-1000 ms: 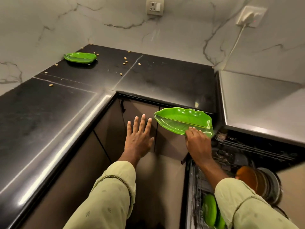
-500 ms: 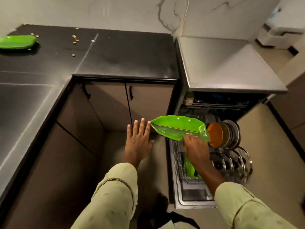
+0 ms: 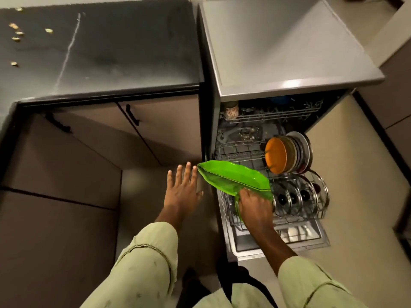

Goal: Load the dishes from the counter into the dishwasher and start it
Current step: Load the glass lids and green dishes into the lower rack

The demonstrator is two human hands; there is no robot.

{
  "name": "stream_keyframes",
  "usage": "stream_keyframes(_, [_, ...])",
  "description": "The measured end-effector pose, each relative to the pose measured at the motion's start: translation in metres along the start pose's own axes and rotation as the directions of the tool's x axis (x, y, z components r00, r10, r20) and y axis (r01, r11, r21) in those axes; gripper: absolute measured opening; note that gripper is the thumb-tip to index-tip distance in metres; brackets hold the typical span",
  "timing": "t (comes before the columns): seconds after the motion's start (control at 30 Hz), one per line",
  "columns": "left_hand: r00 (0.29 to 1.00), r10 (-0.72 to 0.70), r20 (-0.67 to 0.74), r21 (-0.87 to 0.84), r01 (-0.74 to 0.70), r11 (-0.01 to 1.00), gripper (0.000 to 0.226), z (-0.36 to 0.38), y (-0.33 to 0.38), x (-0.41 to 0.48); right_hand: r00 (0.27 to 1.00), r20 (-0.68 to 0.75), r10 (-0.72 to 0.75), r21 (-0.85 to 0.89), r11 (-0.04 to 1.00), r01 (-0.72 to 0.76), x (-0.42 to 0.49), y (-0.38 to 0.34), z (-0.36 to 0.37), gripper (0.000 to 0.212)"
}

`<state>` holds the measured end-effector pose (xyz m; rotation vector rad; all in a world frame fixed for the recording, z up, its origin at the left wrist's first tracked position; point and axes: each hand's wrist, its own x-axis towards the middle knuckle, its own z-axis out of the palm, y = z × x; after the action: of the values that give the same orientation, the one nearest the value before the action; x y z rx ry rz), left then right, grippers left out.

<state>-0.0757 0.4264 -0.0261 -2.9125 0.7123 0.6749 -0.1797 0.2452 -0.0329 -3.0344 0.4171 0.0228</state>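
My right hand (image 3: 253, 207) grips the near edge of a green leaf-shaped plate (image 3: 231, 177), held tilted just above the left front of the pulled-out lower rack (image 3: 231, 221) of the open dishwasher (image 3: 289, 85). Another green plate (image 3: 238, 208) stands in the rack under my hand, mostly hidden. My left hand (image 3: 182, 192) hovers with fingers spread, holding nothing, just left of the plate's tip. An orange bowl (image 3: 275, 155) and several plates stand upright at the rack's right, with glass lids (image 3: 298, 196) in front of them.
The dark counter (image 3: 111, 52) at upper left carries scattered crumbs (image 3: 15, 32). Cupboard doors with black handles (image 3: 132, 114) sit below it. The upper rack (image 3: 271, 114) holds a patterned cup (image 3: 231, 111). The lowered dishwasher door (image 3: 278, 245) juts out onto the floor.
My view has swung right and down from the counter to the dishwasher. My right hand has carried the green plate down over the lower rack; my left hand stays beside it.
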Motion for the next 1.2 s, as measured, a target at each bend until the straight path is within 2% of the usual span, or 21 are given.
stream_keyframes(0.17, [0.995,0.009,0.099,0.020,-0.011,1.000,0.080,0.024,0.020,0.044,0.990,0.125,0.063,0.049,0.996,-0.070,0.032,0.029,0.049,0.038])
stream_keyframes(0.27, [0.987,0.036,0.159,0.048,-0.045,0.998,0.078,0.050,0.030,0.086,0.991,0.119,0.056,0.034,0.998,-0.061,0.058,0.046,0.087,0.035])
stream_keyframes(0.33, [0.978,0.073,0.194,0.066,-0.087,0.994,0.076,0.057,0.034,0.105,0.985,0.165,0.054,0.039,0.997,-0.062,0.070,0.046,0.093,0.035])
stream_keyframes(0.43, [0.962,0.130,0.241,0.095,-0.157,0.983,0.071,0.085,0.043,0.156,0.992,0.110,0.064,0.014,0.998,-0.066,0.096,0.050,0.131,0.032])
stream_keyframes(0.63, [0.940,0.172,0.295,0.147,-0.223,0.964,0.076,0.143,0.049,0.253,0.967,0.153,0.206,0.133,0.965,-0.227,0.156,0.050,0.202,0.020])
stream_keyframes(0.7, [0.942,0.190,0.276,0.176,-0.244,0.954,0.076,0.163,0.051,0.285,0.950,0.181,0.254,0.246,0.924,-0.294,0.179,0.060,0.226,0.010])
stream_keyframes(0.8, [0.938,0.214,0.271,0.199,-0.272,0.941,0.078,0.183,0.052,0.326,0.926,0.168,0.337,0.460,0.804,-0.376,0.212,0.081,0.268,0.019])
stream_keyframes(0.9, [0.918,0.220,0.329,0.215,-0.299,0.930,0.084,0.203,0.053,0.363,0.909,0.155,0.387,0.574,0.713,-0.402,0.237,0.097,0.302,0.020])
stream_keyframes(1.03, [0.916,0.224,0.332,0.201,-0.300,0.933,0.088,0.224,0.051,0.390,0.902,0.214,0.375,0.581,0.693,-0.427,0.251,0.106,0.330,0.006])
stream_keyframes(1.2, [0.902,0.206,0.380,0.194,-0.296,0.935,0.094,0.242,0.053,0.409,0.909,0.233,0.346,0.563,0.714,-0.416,0.249,0.097,0.354,0.008])
